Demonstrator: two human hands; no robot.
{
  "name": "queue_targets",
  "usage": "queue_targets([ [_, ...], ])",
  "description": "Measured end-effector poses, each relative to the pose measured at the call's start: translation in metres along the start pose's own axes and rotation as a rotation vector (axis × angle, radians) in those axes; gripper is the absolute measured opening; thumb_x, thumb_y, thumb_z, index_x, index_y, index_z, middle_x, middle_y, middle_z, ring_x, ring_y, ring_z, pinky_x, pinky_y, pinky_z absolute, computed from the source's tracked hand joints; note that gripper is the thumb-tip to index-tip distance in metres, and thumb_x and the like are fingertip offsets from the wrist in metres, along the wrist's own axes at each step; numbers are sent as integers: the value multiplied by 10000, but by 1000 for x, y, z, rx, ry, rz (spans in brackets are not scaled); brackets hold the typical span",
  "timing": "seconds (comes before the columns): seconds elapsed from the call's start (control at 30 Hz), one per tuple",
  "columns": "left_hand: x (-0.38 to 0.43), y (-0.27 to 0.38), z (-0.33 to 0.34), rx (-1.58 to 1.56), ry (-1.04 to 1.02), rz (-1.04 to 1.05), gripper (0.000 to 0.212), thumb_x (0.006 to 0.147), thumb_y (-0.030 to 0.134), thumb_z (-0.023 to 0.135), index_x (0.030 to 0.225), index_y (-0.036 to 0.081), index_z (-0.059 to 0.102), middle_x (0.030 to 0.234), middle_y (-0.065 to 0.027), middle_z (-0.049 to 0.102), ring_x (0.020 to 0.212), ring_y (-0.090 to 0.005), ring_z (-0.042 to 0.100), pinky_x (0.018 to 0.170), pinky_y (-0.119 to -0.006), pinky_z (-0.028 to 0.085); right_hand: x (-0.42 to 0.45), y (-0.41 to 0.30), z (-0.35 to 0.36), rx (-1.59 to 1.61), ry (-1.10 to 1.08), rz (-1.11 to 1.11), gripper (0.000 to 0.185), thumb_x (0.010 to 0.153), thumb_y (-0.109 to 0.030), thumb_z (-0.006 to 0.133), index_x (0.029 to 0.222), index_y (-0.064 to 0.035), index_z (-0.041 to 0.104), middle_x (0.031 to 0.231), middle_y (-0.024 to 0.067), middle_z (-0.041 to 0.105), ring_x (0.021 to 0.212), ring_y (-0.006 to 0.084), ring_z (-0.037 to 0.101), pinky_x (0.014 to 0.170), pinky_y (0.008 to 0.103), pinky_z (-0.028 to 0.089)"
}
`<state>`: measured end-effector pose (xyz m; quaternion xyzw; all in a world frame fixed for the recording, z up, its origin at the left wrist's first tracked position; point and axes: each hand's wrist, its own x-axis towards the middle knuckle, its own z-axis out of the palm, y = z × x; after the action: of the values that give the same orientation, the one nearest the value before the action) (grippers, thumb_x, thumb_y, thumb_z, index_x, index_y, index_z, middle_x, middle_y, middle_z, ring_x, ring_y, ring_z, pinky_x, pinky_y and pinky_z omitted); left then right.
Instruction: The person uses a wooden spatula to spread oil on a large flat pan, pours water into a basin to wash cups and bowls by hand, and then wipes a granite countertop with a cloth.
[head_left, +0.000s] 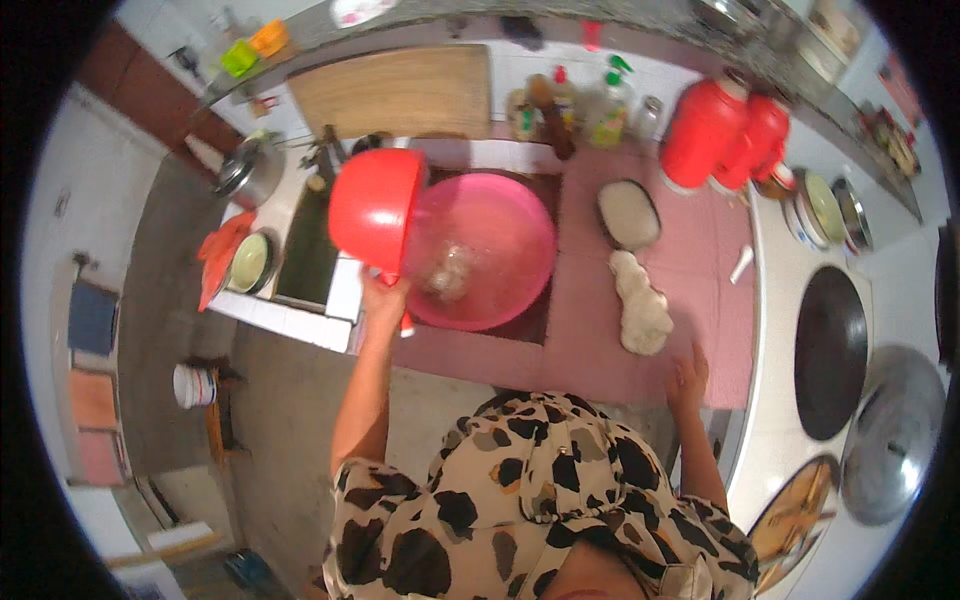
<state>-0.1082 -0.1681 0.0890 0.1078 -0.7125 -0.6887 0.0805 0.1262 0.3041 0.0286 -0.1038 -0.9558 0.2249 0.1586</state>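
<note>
My left hand (384, 301) grips the handle of a red plastic water scoop (375, 206), tilted on its side at the left rim of a pink plastic basin (546, 262). Cloudy water (495, 247) partly fills the basin, with a splash where water falls in below the scoop. Over the front right of the pink worktop (585, 360) is my right hand (688, 380), fingers apart and holding nothing. Whether it touches the surface I cannot tell. Near it lies a pale, lumpy, elongated piece (643, 307), its material unclear. Behind that is a dark-rimmed rounded container (628, 215) with pale contents.
A wooden cutting board (390, 94) leans at the back. Pump bottle (612, 105) and red thermos flasks (705, 135) stand along the wall. To the right are a dark wok (831, 352) and a metal lid (892, 442). A lidded pot (251, 176) and green bowl (251, 261) are left.
</note>
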Motion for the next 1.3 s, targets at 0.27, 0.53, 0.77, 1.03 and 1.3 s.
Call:
queue_targets([
  [0.27,54,11,-25,-100,92,-426,348,867,308,587,1069,41,494,719,-52,536,437,-124,450,377,-270,401,7,-18,25,45,-48,19,226,784,-14,490,994,-19,574,1334,257,400,1220,418,382,1015,467,312],
  [0.53,167,-101,-214,802,415,169,570,807,284,578,1130,-48,246,687,-140,547,478,-223,548,411,-334,447,39,-119,72,197,-65,-11,200,807,2,467,976,-13,572,1291,258,444,1203,405,420,1004,441,344],
  [0.77,232,-89,-181,752,-56,-668,984,776,239,544,1305,-159,-184,990,-272,614,948,-357,612,812,-387,476,41,-220,119,183,-139,101,176,793,-9,480,940,-10,576,1266,249,472,1159,394,468,967,436,389],
  [1.03,271,-147,-214,904,84,-629,894,798,262,563,1329,-46,-87,967,-227,625,913,-335,615,831,-418,477,-16,-263,123,173,-121,244,237,760,72,480,952,-24,580,1121,243,572,1067,384,546,894,429,443],
  [1.3,284,-188,-248,-5,-66,-925,307,817,257,488,991,9,537,769,-120,604,659,-256,602,575,-350,524,-47,-274,154,218,-140,189,228,773,22,520,993,-8,571,1074,220,605,994,366,593,849,404,470],
])
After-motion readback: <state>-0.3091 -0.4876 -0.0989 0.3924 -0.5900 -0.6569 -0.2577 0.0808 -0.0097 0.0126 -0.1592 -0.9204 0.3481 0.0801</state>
